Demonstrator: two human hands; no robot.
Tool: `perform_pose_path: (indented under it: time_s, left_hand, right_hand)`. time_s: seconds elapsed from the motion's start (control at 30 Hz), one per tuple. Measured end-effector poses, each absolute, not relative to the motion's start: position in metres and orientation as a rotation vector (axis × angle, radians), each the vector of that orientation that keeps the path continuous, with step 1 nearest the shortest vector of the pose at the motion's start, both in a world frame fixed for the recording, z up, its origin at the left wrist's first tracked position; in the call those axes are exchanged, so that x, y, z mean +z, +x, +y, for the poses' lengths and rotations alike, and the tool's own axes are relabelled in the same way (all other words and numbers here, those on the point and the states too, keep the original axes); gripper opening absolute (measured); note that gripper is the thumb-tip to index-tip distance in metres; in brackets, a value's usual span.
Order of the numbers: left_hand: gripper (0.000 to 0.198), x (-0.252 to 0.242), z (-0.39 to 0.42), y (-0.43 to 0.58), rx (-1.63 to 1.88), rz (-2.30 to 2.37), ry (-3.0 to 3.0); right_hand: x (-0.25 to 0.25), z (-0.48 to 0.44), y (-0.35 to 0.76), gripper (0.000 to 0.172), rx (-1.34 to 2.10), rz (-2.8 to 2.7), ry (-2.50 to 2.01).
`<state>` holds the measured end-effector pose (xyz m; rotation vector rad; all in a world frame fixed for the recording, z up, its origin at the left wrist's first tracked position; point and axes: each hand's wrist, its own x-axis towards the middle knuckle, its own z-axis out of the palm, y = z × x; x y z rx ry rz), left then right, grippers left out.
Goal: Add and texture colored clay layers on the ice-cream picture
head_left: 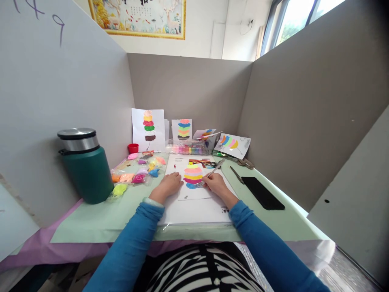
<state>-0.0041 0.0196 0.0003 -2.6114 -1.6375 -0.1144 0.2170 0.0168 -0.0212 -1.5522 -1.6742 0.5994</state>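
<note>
My right hand (pixel 214 183) is closed around a metal fork (pixel 216 166). Its tines touch the blue clay band (pixel 191 186) at the bottom of a stack of coloured bands, yellow, pink, lilac and crimson above it, on a white card (pixel 185 194). Fingers together and lying flat, my left hand (pixel 170 184) rests on the white paper beside the card's left edge and holds nothing. To its left are several small bags of coloured clay (pixel 139 178), with a yellow-green lump (pixel 119 189) nearest me.
A green bottle (pixel 88 166) stands at the left. A black phone (pixel 263 193) and a pen-like tool (pixel 237 174) lie at the right. Behind are a red cup (pixel 133 148), a clear pack of colours (pixel 191 148) and propped clay pictures (pixel 156 140). Grey partitions (pixel 188 89) enclose the table.
</note>
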Motion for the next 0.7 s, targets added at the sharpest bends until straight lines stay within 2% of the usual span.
perform_pose_path:
  time_s: [0.33, 0.5, 0.7]
  left_hand:
    - [0.033, -0.003, 0.022, -0.007, -0.123, -1.623, -2.624]
    - [0.033, -0.002, 0.022, -0.006, -0.116, -1.624, -2.609]
    - [0.032, 0.002, 0.018, -0.003, -0.087, -1.645, -2.601]
  right_hand:
    - [-0.018, 0.021, 0.237, 0.019, 0.669, -1.505, -1.630]
    - [-0.018, 0.014, 0.222, 0.022, 0.740, -1.569, -1.499]
    - [-0.017, 0.009, 0.208, 0.027, 0.632, -1.709, -1.533]
